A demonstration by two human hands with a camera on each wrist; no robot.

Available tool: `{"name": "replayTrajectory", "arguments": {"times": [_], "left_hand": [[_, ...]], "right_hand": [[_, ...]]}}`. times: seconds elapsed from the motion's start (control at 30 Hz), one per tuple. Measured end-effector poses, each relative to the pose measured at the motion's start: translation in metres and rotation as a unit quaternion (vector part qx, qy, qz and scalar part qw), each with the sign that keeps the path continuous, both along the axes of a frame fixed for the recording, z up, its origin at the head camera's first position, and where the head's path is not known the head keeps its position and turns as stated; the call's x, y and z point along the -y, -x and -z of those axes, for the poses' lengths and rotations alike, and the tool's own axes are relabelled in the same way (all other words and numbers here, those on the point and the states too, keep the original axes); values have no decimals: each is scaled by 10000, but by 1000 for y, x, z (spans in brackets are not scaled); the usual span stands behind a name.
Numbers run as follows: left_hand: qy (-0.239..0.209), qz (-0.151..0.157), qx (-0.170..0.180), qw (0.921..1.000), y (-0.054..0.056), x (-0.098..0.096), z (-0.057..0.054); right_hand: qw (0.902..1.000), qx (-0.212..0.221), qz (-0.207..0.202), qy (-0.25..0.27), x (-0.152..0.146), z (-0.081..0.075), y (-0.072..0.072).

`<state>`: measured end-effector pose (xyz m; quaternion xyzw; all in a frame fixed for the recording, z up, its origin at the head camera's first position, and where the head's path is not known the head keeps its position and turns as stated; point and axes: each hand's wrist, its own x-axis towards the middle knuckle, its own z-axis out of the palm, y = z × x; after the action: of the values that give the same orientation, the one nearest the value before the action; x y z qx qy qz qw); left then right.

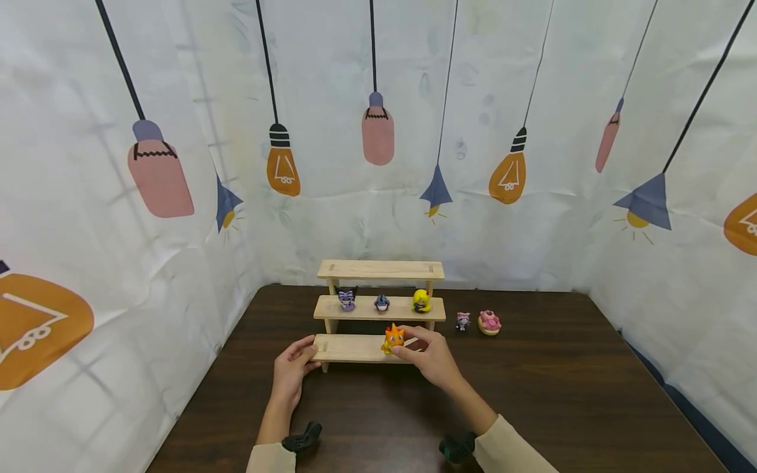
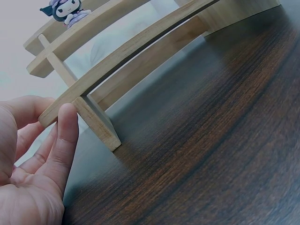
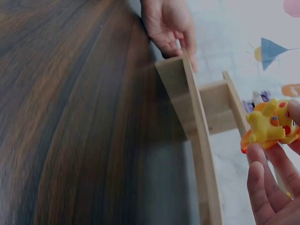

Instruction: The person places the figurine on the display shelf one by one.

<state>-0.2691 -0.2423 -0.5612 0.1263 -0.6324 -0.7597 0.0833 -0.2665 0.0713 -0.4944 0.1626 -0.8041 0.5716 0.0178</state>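
Note:
My left hand (image 1: 290, 376) grips the left end of the lowest step of a three-step wooden display stand (image 1: 355, 349). In the left wrist view, the fingers of that hand (image 2: 49, 176) pinch the plank's corner. My right hand (image 1: 436, 361) holds a small orange and yellow toy figurine (image 1: 393, 338) between thumb and fingers, over the right part of the lowest step. Seen from the right wrist, the figurine (image 3: 265, 125) shows a yellow body with red spots, and the fingers (image 3: 262, 187) lie under it.
On the middle step stand a purple-and-black figurine (image 1: 346, 300), a small dark blue one (image 1: 381, 303) and a yellow-haired one (image 1: 421, 301). Right of the stand, a small pink-and-grey figurine (image 1: 462, 320) and a pink round toy (image 1: 489, 322) sit on the dark wooden table (image 1: 562, 394).

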Motion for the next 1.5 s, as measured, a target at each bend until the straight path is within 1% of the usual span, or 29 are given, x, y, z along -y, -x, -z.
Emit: {"name": "replayTrajectory", "arguments": {"times": [0.2, 0.33, 0.6, 0.73, 0.9, 1.23, 1.5], "left_hand": [[15, -4, 0, 10000, 1, 0, 0], [-5, -11, -2, 10000, 1, -1, -1], [-19, -18, -70, 10000, 0, -1, 0], [-20, 2, -191, 9998, -2, -1, 0], [-6, 0, -227, 9997, -2, -1, 0], [4, 0, 31, 10000, 0, 0, -2], [-3, 48, 62, 10000, 0, 1, -1]], "right_hand": [[9995, -123, -279, 29, 15, 7, 4], [9990, -216, -392, 36, 25, 8, 6], [9986, -138, -501, 126, 44, 10, 10], [9985, -165, -501, 152, 52, 15, 14], [9986, -200, -474, 123, 61, 17, 17], [9997, -43, -225, 1, 76, 20, 23], [9996, -36, -259, -58, 84, 19, 26]]}}
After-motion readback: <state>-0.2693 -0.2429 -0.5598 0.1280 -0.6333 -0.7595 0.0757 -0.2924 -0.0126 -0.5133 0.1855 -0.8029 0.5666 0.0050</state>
